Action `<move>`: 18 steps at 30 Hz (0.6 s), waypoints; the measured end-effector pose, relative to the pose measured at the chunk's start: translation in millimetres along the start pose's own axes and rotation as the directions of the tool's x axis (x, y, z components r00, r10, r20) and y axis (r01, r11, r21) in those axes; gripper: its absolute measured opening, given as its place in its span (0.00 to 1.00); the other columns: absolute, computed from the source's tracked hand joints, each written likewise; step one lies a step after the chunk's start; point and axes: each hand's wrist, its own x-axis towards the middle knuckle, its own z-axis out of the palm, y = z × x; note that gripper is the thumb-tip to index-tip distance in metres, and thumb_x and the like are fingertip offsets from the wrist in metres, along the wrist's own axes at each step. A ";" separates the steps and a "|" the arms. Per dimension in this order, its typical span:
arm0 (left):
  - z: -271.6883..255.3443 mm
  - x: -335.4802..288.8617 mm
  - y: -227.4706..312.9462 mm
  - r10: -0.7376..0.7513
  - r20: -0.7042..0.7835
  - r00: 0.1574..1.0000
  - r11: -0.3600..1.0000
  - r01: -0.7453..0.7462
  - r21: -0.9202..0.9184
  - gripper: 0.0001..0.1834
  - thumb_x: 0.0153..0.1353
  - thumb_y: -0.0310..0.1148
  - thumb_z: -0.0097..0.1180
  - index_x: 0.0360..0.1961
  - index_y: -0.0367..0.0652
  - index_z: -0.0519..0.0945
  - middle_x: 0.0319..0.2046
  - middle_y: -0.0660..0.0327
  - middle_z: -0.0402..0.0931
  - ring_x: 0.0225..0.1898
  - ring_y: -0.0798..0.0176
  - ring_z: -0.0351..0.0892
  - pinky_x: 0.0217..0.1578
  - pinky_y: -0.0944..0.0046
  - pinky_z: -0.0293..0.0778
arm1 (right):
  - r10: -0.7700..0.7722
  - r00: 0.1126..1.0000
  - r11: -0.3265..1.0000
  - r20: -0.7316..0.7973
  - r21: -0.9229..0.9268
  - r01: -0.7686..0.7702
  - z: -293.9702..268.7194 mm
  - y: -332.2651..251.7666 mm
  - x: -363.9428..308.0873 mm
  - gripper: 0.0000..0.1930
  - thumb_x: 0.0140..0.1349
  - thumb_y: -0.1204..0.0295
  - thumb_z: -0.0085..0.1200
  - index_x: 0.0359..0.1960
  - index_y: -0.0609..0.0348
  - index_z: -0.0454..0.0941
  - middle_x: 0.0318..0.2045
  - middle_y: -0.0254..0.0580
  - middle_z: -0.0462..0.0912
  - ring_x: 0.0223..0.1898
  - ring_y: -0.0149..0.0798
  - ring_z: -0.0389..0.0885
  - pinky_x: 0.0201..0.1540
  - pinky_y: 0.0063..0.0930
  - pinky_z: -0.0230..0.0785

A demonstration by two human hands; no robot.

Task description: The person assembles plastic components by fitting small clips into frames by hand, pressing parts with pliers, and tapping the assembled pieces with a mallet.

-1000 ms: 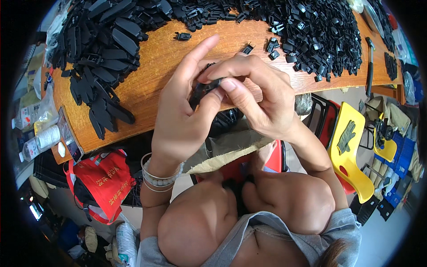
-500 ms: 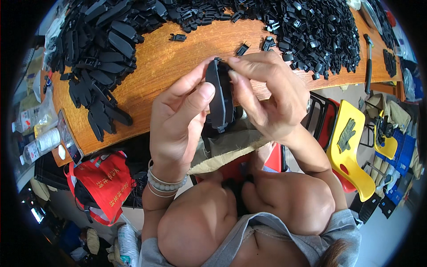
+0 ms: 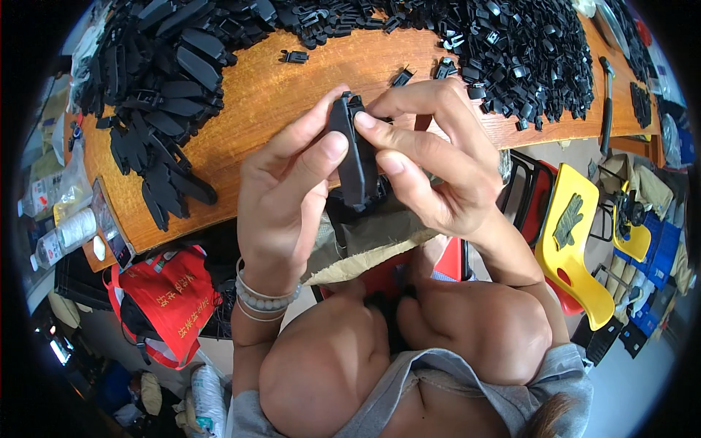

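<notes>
At the centre of the frame, your left hand [image 3: 281,186] is clamped, thumb against fingers, on a long, narrow black plastic piece [image 3: 350,157], held nearly upright over the near edge of the brown wood-grain worktop [image 3: 255,120]. Your right hand [image 3: 456,157] touches the piece's right side near its top with the index fingertip; you cannot tell whether that hand grips anything. Flat, elongated black plastic parts [image 3: 197,69] are piled at upper left, and small black plastic clips [image 3: 529,62] are heaped at upper right.
</notes>
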 end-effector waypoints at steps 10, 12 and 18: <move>-39.4 13.4 0.5 0.207 0.060 0.976 0.664 -0.185 0.724 0.12 0.65 0.29 0.50 0.43 0.31 0.80 0.29 0.54 0.80 0.30 0.66 0.79 0.31 0.66 0.75 | 0.176 0.943 0.982 0.283 -0.114 -0.150 -6.4 4.7 -33.2 0.17 0.44 0.76 0.63 0.40 0.60 0.80 0.40 0.42 0.75 0.40 0.45 0.74 0.41 0.34 0.68; -47.9 35.9 20.6 0.602 0.230 0.765 -0.003 -0.286 0.958 0.09 0.58 0.22 0.53 0.39 0.35 0.81 0.31 0.51 0.78 0.31 0.53 0.79 0.33 0.61 0.73 | 0.269 0.917 0.940 0.296 -0.287 -0.183 -16.2 1.5 -36.1 0.16 0.44 0.77 0.64 0.38 0.62 0.79 0.38 0.43 0.74 0.39 0.46 0.74 0.42 0.36 0.69; -78.7 87.4 50.7 0.487 0.401 0.776 -0.619 -0.017 0.785 0.17 0.56 0.22 0.53 0.47 0.47 0.81 0.36 0.58 0.70 0.41 0.55 0.74 0.41 0.58 0.72 | 0.359 0.915 0.900 0.182 -0.329 -0.287 -7.0 19.3 -29.2 0.12 0.49 0.77 0.62 0.37 0.63 0.78 0.35 0.43 0.74 0.42 0.48 0.73 0.45 0.36 0.68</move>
